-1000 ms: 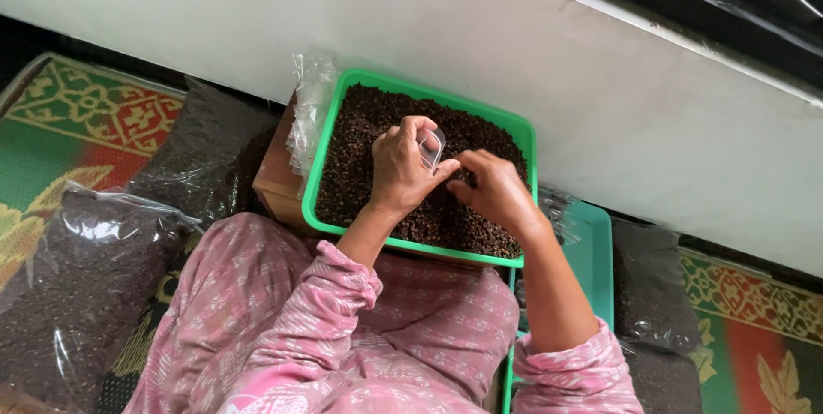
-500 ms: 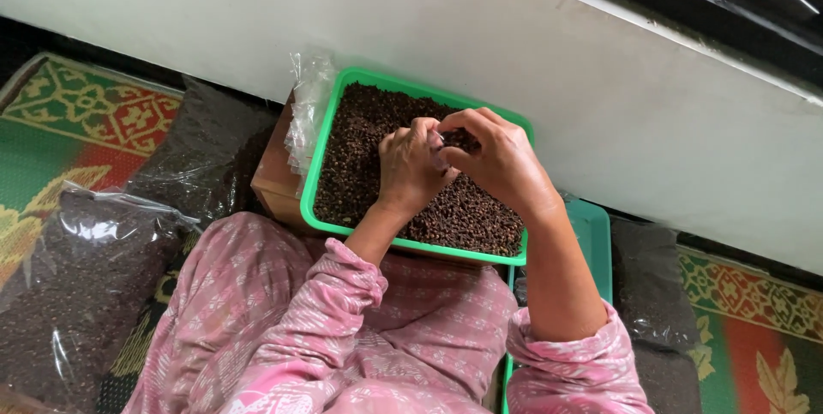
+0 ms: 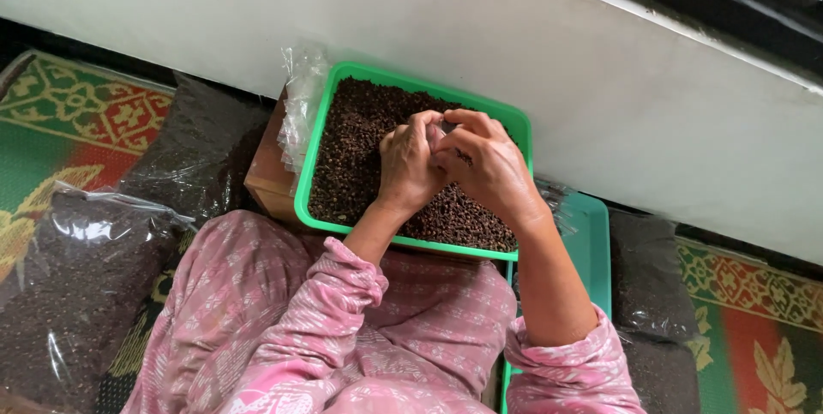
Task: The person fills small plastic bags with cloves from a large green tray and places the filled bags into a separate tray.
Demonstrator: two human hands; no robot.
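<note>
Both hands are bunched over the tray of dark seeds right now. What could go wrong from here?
1. The left hand and right hand meet above the heaped dark seeds; loose ones may roll over the green tray's low rim.
2. The tray sits on a brown box and overhangs it toward the lap, so pressing down might tip it.

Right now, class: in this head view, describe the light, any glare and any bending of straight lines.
Head view: soft, even daylight; both hands cast only faint shadow on the dark grains in the green tray; white glare on the clear plastic bags; the white wall's edge slants but stays straight; focus looks sharp throughout.
</note>
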